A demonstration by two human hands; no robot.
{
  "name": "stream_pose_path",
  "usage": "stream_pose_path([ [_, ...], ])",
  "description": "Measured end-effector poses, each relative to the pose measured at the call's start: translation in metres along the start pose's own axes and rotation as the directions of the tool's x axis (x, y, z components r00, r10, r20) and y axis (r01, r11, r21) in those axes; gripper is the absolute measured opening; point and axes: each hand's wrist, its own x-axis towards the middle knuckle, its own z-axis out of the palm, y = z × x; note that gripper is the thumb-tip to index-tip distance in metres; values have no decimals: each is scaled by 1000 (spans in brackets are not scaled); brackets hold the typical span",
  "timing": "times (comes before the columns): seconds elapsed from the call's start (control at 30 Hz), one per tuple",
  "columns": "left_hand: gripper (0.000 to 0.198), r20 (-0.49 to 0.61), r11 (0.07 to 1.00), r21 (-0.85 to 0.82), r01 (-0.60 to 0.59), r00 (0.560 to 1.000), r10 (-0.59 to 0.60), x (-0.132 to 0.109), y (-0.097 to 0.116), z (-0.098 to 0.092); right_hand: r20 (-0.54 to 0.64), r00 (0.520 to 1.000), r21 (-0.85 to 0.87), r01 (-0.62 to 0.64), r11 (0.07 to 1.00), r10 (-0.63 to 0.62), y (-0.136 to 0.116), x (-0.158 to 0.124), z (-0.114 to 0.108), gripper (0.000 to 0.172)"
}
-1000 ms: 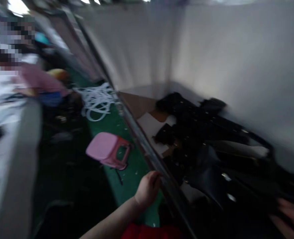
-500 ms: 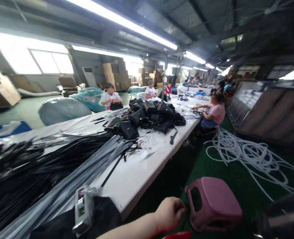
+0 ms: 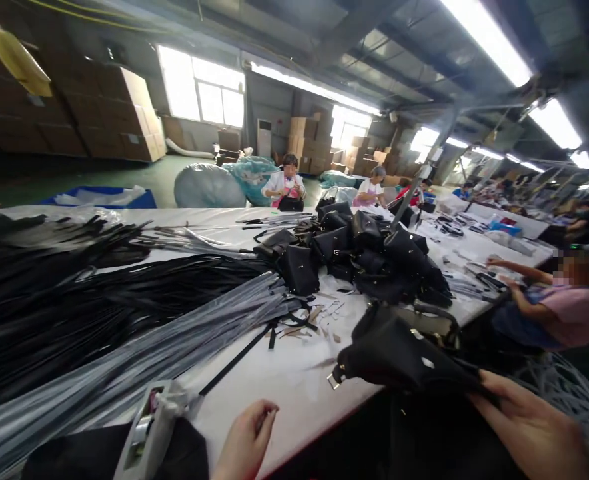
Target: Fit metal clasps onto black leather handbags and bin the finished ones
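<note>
My right hand (image 3: 534, 427) grips a black handbag (image 3: 399, 347) by its near edge. The bag hangs tilted over the table's front edge, its handle and gold-coloured metal fittings showing. My left hand (image 3: 247, 437) is low over the white table (image 3: 299, 400), thumb and fingers pinched together; whatever they hold, if anything, is too small to make out. Just left of it stands a tape dispenser (image 3: 144, 427) on dark material. A pile of black handbags (image 3: 344, 247) lies farther along the table.
Long black straps (image 3: 114, 307) and grey plastic-wrapped strips (image 3: 174, 353) cover the left of the table. Small scraps (image 3: 319, 320) lie mid-table. One co-worker (image 3: 559, 300) sits at the right; another (image 3: 287, 183) is across the table. White tubing (image 3: 569, 393) lies on the floor.
The view has turned left. My right hand has come into view with a black handbag. My left hand has moved from beside the pink stool to above the table; the stool is out of view.
</note>
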Motion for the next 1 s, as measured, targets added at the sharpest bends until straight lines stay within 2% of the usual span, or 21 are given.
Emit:
stream_pose_path([
  [0.07, 36, -105, 997, -14, 81, 991, -82, 27, 2, 2, 59, 993, 69, 98, 993, -102, -4, 55, 63, 24],
  [0.17, 36, -225, 980, -52, 192, 954, -199, 63, 16, 8, 166, 945, 154, 259, 954, -283, -14, 117, 169, 13],
  [0.23, 35, -264, 968, -59, 243, 932, -250, 83, 27, 12, 241, 906, 179, 310, 934, -347, -16, 142, 239, 14],
  [0.3, 34, -293, 958, -56, 283, 912, -287, 98, 35, 15, 378, 859, 154, 310, 938, -346, -10, 155, 301, 13],
  [0.37, 34, -316, 946, -56, 318, 894, -319, 108, 38, 17, 487, 823, 88, 287, 954, -293, 0, 165, 345, 10],
  [0.4, 34, -317, 941, -59, 333, 888, -334, 112, 37, 18, 517, 814, 56, 274, 960, -263, 6, 169, 360, 11],
  [0.47, 34, -299, 932, -71, 355, 884, -360, 119, 34, 19, 544, 810, 12, 252, 968, -217, 18, 179, 377, 17],
  [0.57, 36, -244, 925, -83, 371, 892, -380, 129, 27, 21, 576, 801, -45, 230, 972, -163, 32, 188, 379, 29],
  [0.77, 36, -163, 926, -72, 371, 911, -378, 146, 10, 18, 607, 791, -146, 209, 967, -79, 58, 173, 353, 50],
  [0.9, 36, -163, 922, -62, 383, 907, -388, 141, 1, 18, 640, 767, -188, 219, 958, -50, 75, 159, 335, 49],
  [1.0, 38, -129, 915, -30, 402, 906, -403, 133, -3, 25, 651, 758, -200, 214, 956, -33, 87, 153, 322, 44],
])
